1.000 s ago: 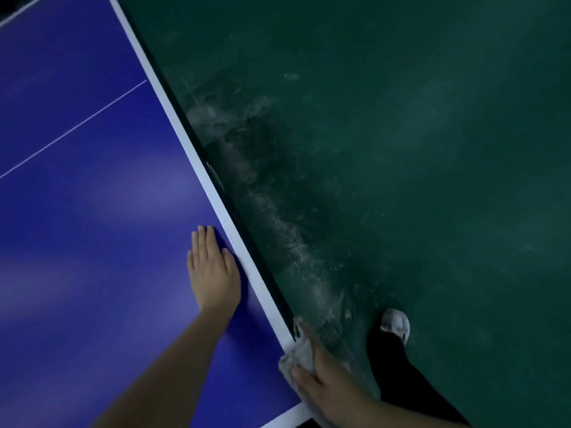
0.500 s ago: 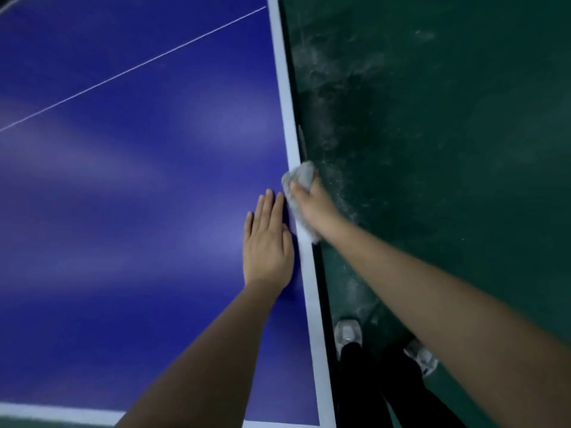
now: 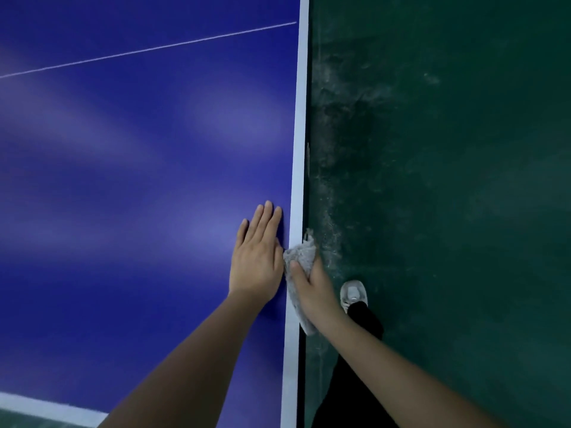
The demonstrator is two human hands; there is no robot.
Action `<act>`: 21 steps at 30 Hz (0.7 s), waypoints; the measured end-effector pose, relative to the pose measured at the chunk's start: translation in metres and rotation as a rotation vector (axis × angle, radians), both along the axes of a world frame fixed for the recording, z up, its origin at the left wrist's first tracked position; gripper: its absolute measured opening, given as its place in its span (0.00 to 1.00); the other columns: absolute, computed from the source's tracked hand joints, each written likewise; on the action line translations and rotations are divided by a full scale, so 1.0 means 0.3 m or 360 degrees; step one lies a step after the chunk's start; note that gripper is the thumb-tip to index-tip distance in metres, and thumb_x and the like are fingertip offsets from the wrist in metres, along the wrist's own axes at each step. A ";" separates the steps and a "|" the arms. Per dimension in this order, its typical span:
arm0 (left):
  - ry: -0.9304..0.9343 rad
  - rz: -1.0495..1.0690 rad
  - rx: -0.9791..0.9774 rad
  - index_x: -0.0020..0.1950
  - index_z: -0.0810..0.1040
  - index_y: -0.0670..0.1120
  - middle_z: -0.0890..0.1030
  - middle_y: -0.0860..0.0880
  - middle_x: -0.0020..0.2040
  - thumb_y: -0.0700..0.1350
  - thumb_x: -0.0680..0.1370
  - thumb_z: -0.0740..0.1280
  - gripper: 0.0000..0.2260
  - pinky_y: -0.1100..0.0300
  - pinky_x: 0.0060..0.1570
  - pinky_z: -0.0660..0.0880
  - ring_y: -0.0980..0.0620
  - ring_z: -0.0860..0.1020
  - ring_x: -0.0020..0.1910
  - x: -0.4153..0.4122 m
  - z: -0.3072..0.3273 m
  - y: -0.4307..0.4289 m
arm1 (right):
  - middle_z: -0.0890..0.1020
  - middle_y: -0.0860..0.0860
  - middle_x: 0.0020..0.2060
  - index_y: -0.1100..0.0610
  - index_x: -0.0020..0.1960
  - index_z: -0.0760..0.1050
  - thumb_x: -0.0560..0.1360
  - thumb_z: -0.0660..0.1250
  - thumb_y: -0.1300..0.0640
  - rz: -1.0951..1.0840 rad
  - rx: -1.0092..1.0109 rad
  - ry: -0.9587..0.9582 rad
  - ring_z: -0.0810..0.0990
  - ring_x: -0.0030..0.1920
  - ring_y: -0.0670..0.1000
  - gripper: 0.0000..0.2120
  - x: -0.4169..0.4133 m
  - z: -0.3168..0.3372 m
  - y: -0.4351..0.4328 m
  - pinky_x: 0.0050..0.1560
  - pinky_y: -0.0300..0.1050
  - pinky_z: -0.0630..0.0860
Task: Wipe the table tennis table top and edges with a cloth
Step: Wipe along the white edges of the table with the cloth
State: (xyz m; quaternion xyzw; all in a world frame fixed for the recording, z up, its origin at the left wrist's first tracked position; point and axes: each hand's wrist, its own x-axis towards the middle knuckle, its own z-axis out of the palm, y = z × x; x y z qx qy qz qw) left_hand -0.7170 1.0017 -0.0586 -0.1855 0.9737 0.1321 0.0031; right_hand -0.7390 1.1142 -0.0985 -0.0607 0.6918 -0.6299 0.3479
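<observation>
Well to the left of both hands I saw the blue counter (image 3: 123, 180) spread out, with a thin white line (image 3: 148, 50) crossing it far beyond the fingertips and a white end stripe (image 3: 52, 407) near the left forearm. The left hand (image 3: 258, 257) lay flat on the blue surface, palm down, fingers straight and together, grasping nothing, just beside the white side stripe (image 3: 297, 149). Immediately to its right, touching it as far as I could judge, the grey cloth (image 3: 299, 256) was bunched over that stripe and the counter's edge, one tail trailing back under the wrist. The right hand (image 3: 313, 285) clutched the cloth, thumb on top, its fingers wrapped down over the edge out of my sight. Right of that hand I made out a pale shoe (image 3: 353, 293) and a black trouser leg (image 3: 366, 322) on the scuffed dark green floor (image 3: 448, 180).
</observation>
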 end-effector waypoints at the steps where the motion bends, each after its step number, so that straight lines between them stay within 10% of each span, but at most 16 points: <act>1: 0.0005 0.0003 0.0004 0.76 0.56 0.46 0.50 0.54 0.74 0.48 0.76 0.41 0.28 0.63 0.73 0.40 0.58 0.48 0.75 -0.001 -0.001 0.001 | 0.63 0.52 0.74 0.55 0.77 0.52 0.80 0.58 0.55 -0.0017 -0.0005 -0.0001 0.62 0.73 0.49 0.28 -0.043 -0.008 -0.029 0.73 0.52 0.61; 12: 0.0035 0.0012 0.0124 0.74 0.60 0.43 0.59 0.48 0.74 0.42 0.74 0.51 0.27 0.54 0.72 0.50 0.54 0.54 0.75 -0.014 0.024 -0.001 | 0.73 0.55 0.66 0.57 0.71 0.63 0.82 0.55 0.54 -0.0112 0.0054 0.0000 0.73 0.64 0.52 0.19 -0.833 0.053 -0.424 0.58 0.39 0.66; 17: 0.0093 0.0034 0.0146 0.73 0.63 0.44 0.62 0.50 0.73 0.40 0.74 0.52 0.26 0.55 0.71 0.52 0.56 0.56 0.74 -0.017 0.023 -0.008 | 0.73 0.52 0.64 0.57 0.72 0.63 0.81 0.57 0.54 -0.0214 -0.0109 -0.0046 0.72 0.63 0.48 0.20 -0.716 0.076 -0.369 0.61 0.41 0.66; 21: 0.0414 0.0163 0.0101 0.57 0.81 0.44 0.80 0.50 0.59 0.37 0.72 0.54 0.21 0.59 0.59 0.68 0.54 0.77 0.59 -0.071 0.029 -0.054 | 0.69 0.50 0.70 0.51 0.76 0.54 0.79 0.60 0.51 -0.0086 -0.0022 -0.0070 0.70 0.67 0.47 0.28 -0.495 0.034 -0.240 0.59 0.31 0.68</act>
